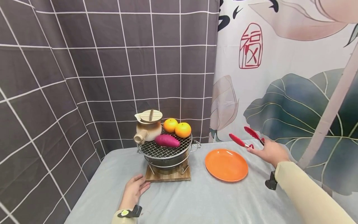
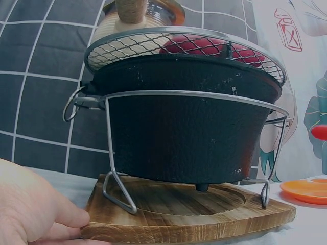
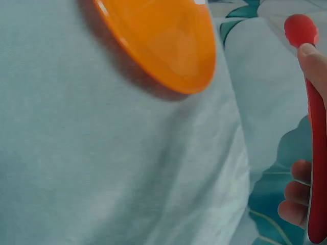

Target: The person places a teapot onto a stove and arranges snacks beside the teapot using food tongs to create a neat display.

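A wooden board [image 1: 167,178] carries a small black grill [image 1: 166,162] on a wire stand. My left hand [image 1: 133,189] grips the board's front left corner, its fingers about the edge in the left wrist view. On the wire mesh [image 1: 152,151] are a purple sweet potato [image 1: 167,141], two oranges [image 1: 183,130] and a clay teapot [image 1: 149,129] with a wooden lid. To the right, my right hand [image 1: 272,152] holds red-tipped tongs [image 1: 237,140], their arms spread with nothing between. An orange plate [image 1: 226,165] lies between the grill and that hand.
A grey cloth [image 1: 112,168] covers the table. Behind hangs a dark grid-patterned curtain [image 1: 134,62], with a floral curtain [image 1: 279,87] close behind the right hand. Wire loops [image 1: 196,144] stick out from the grill's side.
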The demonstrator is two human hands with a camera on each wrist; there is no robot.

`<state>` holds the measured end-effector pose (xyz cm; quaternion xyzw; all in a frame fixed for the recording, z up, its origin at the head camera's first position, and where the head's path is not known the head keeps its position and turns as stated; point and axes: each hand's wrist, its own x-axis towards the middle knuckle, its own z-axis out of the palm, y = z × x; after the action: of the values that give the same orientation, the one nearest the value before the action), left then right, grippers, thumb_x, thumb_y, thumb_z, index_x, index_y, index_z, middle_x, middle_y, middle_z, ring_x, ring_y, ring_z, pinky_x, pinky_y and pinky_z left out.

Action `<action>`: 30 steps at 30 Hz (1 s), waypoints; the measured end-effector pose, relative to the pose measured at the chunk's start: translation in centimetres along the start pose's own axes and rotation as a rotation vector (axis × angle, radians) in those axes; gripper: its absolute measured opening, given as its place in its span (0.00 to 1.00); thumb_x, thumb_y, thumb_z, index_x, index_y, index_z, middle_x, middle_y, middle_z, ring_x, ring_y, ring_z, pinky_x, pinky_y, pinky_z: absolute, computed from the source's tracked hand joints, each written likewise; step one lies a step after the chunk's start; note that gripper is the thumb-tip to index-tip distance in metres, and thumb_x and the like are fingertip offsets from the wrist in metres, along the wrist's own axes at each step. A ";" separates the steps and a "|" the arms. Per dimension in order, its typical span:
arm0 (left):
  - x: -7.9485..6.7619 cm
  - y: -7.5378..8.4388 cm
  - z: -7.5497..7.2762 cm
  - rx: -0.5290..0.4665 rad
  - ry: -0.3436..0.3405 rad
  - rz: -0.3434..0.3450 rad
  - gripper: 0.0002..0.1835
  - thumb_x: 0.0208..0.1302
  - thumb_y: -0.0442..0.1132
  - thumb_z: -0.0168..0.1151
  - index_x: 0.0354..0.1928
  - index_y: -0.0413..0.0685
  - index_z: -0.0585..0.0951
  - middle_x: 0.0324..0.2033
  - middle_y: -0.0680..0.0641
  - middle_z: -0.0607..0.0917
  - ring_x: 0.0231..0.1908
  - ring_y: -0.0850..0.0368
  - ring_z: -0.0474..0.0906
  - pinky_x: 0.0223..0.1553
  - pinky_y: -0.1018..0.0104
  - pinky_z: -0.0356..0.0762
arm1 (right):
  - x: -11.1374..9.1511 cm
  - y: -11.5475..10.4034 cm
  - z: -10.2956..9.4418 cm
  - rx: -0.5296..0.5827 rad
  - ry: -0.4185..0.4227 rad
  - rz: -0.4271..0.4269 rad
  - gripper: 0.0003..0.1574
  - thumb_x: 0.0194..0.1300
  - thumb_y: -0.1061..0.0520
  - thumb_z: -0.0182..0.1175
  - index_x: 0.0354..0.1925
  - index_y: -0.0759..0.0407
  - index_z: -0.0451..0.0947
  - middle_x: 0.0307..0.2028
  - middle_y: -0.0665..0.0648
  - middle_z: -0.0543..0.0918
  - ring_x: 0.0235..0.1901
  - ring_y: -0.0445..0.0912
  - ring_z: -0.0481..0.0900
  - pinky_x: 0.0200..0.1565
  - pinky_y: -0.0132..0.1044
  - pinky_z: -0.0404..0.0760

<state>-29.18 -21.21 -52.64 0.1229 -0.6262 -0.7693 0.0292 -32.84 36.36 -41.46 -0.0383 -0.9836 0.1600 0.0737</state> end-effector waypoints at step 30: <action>-0.2 0.1 0.0 0.000 -0.019 0.013 0.31 0.73 0.27 0.54 0.70 0.17 0.55 0.58 0.18 0.71 0.40 0.50 0.85 0.49 0.55 0.89 | -1.8 3.6 6.4 -0.053 -0.045 0.158 0.64 0.56 0.17 0.57 0.37 0.83 0.77 0.33 0.76 0.75 0.37 0.68 0.72 0.39 0.63 0.81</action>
<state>-29.02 -21.24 -52.56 0.1118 -0.6272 -0.7703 0.0283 -31.85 37.63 -48.84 -0.1143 -0.9828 0.1402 0.0377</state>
